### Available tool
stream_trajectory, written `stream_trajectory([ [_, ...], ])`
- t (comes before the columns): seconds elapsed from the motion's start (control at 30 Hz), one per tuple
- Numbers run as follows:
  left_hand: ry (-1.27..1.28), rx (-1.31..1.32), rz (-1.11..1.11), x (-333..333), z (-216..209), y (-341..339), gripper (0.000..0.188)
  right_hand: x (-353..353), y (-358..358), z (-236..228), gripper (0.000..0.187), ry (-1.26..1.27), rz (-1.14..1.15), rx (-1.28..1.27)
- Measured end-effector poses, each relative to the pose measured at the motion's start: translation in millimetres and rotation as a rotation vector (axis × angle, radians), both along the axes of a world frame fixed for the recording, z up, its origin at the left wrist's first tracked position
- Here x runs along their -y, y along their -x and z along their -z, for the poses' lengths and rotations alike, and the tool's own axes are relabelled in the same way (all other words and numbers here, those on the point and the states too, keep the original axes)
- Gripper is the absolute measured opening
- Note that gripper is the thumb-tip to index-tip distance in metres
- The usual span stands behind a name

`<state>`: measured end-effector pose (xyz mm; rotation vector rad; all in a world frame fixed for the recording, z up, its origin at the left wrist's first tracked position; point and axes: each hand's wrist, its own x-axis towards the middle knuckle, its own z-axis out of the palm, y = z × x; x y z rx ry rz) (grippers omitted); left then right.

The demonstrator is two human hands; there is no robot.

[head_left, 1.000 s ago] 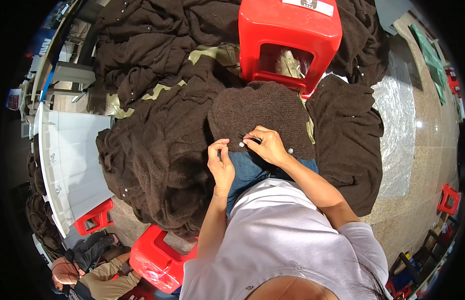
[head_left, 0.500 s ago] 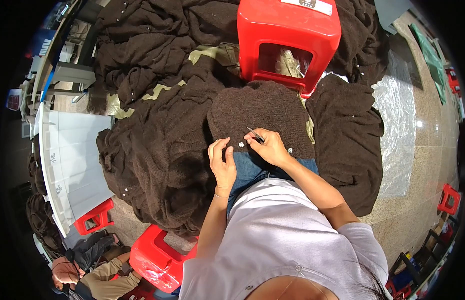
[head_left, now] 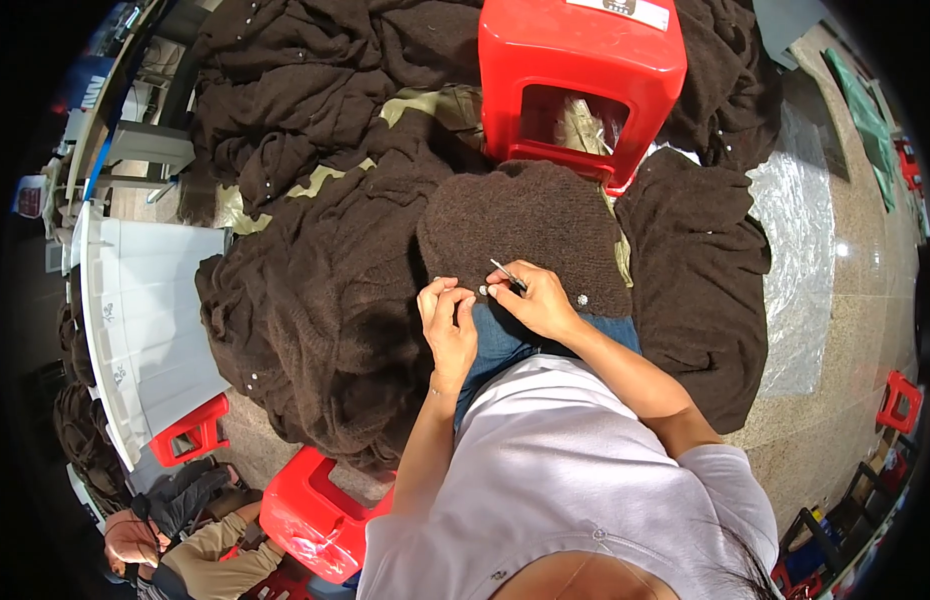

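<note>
A dark brown knitted garment [head_left: 530, 215] lies over my lap, with its near edge across my jeans. One small pale, shiny button [head_left: 483, 290] sits near that edge between my two hands, and another button [head_left: 583, 299] is further right. My right hand [head_left: 533, 298] grips a slim pointed metal tool [head_left: 507, 273], its tip pointing up and left; the thumb and fingertips touch down beside the first button. Left of that button, my left hand [head_left: 449, 325] is closed in a pinch at the garment's edge. What lies between its fingertips is too small to make out.
Heaps of brown knitwear [head_left: 305, 290] lie to the left, more brown cloth [head_left: 695, 290] to the right. A red stool [head_left: 585, 65] stands ahead, another red stool [head_left: 310, 515] at lower left. There is a white bin [head_left: 150, 320] at left, plastic sheeting [head_left: 795, 250] at right, a person [head_left: 210, 560] at lower left.
My left thumb and fingers have drawn together near the button. My right fingertips have come down and left onto the button's side, with the metal tool still in that hand.
</note>
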<state>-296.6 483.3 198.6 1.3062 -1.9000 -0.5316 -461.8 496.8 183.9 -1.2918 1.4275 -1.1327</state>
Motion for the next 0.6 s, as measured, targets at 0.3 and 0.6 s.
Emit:
stream_trajectory([
  [0.3, -0.145, -0.222, -0.012, -15.0, 2.2, 2.9, 0.005, -28.9, -5.5, -30.5, 0.055, -0.653, -0.086, 0.646],
  [0.6, -0.153, -0.266, -0.014, -15.7, 1.8, 3.0, 0.005, -24.0, -17.9, -19.9, 0.049, -0.578, -0.056, 0.366],
])
